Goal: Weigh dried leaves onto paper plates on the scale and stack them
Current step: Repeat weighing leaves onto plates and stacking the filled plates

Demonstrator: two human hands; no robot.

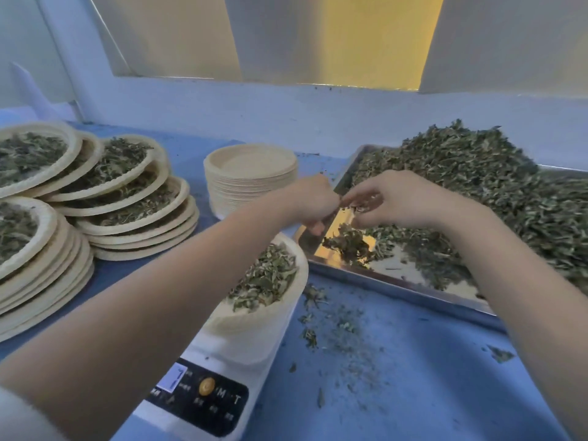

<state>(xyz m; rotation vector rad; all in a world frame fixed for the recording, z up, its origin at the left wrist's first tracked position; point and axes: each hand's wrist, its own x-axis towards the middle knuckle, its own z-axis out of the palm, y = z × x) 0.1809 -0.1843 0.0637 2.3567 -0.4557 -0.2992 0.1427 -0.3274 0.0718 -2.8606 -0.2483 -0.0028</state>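
Head: both hands [313, 202] [397, 198] pinching leaves [359, 203] over tray [381, 280]; scale plate [254, 329] leaf-filled.

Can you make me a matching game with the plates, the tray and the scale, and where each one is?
Things:
1. empty plate stack
2. filled plates
3. metal tray
4. scale

Places:
A. far left of the table, in piles
B. on the right, heaped with dried leaves
C. nearest the camera, under a plate of leaves
D. middle back, behind the left hand

Pairs: 1-D, 2-A, 3-B, 4-C
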